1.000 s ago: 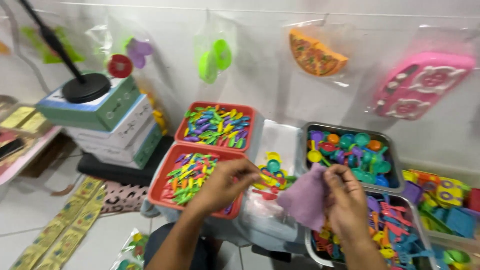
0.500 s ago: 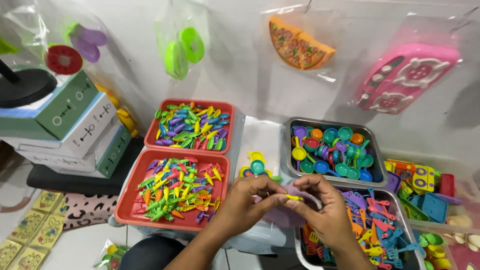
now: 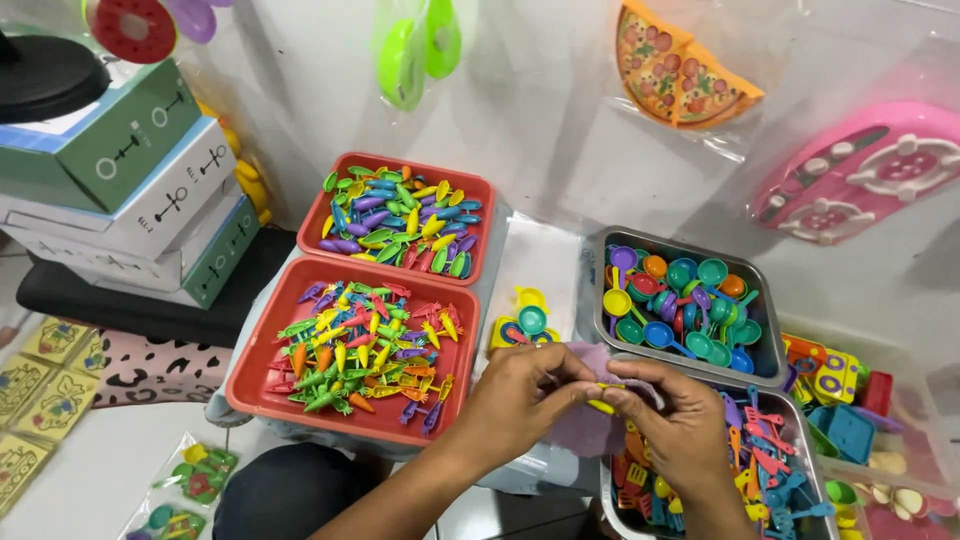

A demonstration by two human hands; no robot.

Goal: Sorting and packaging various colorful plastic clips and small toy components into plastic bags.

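My left hand [image 3: 520, 395] and my right hand [image 3: 680, 420] meet over the gap between the trays, both pinching a small yellow toy piece [image 3: 603, 397]. A pale purple cloth-like piece [image 3: 585, 425] lies under and between my hands. A little pile of small yellow and teal toy pans [image 3: 525, 325] sits just beyond my left hand. To the left is a red tray of toy carrots and other small pieces [image 3: 255, 390]. Under my right hand is a metal tray of mixed coloured pieces [image 3: 612, 495].
A second red tray [image 3: 480, 190] of coloured toy vegetables sits at the back. A metal tray [image 3: 765, 300] of small toy pans is at the right. Stacked boxes [image 3: 150, 200] stand at left. Bagged toys, including a pizza [image 3: 680, 80], hang on the wall.
My hands have come together low in the view and closed on the small yellow piece. The purple piece, held up a second ago, now lies beneath them. The camera has tilted down and right.
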